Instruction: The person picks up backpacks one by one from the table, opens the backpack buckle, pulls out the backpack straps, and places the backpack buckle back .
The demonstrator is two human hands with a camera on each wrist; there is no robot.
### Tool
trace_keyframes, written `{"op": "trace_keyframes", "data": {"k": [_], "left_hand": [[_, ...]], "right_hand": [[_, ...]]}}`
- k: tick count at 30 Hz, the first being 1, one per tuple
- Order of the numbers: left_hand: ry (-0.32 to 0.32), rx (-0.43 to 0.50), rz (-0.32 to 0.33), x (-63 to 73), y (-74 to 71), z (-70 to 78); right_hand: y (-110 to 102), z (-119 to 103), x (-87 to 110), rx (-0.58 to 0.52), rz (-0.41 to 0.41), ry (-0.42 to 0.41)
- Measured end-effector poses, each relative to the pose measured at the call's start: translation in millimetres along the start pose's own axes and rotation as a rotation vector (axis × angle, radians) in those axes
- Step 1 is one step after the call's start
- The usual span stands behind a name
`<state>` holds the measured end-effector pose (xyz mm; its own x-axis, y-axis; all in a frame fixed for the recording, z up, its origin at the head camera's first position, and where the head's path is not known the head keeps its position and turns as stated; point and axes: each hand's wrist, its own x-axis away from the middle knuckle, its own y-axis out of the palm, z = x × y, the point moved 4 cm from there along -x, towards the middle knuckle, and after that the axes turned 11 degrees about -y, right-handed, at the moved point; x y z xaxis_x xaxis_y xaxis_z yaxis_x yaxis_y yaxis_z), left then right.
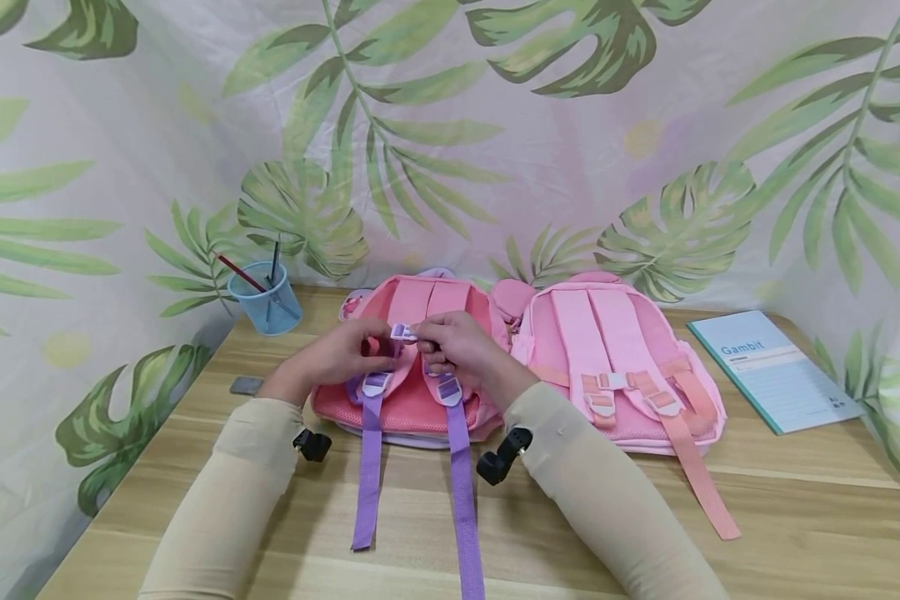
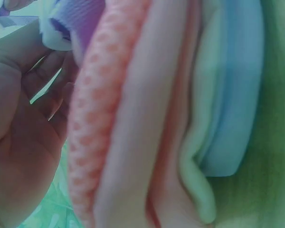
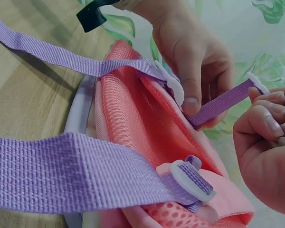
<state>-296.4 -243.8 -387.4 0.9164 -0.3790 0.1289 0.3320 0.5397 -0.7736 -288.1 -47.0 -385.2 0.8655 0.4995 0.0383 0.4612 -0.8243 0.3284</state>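
Partly, the fingers of the right hand (image 1: 457, 342) cover the white buckle (image 1: 402, 332) that they pinch. The left hand (image 1: 337, 354) curves its thumb and fingers about the purple strap (image 3: 225, 100) leading to it; whether they grip it cannot be determined. The left wrist view is blurred; the head view's lower edge cuts off one webbing tail (image 1: 462, 487). The coral-pink backpack (image 1: 412, 415) lies on the tabletop (image 1: 795, 500), mesh back panel (image 3: 128, 111) showing, beside a paler pink backpack (image 1: 617, 325).
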Motion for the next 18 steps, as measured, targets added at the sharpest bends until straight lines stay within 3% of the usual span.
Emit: {"op": "trace_keyframes", "data": {"k": [13,18], "left_hand": [[0.045,-0.031,0.011,-1.6,5.0,-3.6],[0.015,-0.019,0.009,0.8,4.7,-6.6]], "right_hand": [[-2.3,1.7,1.1,0.011,0.02,-0.019],[-4.2,2.6,2.6,0.042,0.041,-0.009]]}}
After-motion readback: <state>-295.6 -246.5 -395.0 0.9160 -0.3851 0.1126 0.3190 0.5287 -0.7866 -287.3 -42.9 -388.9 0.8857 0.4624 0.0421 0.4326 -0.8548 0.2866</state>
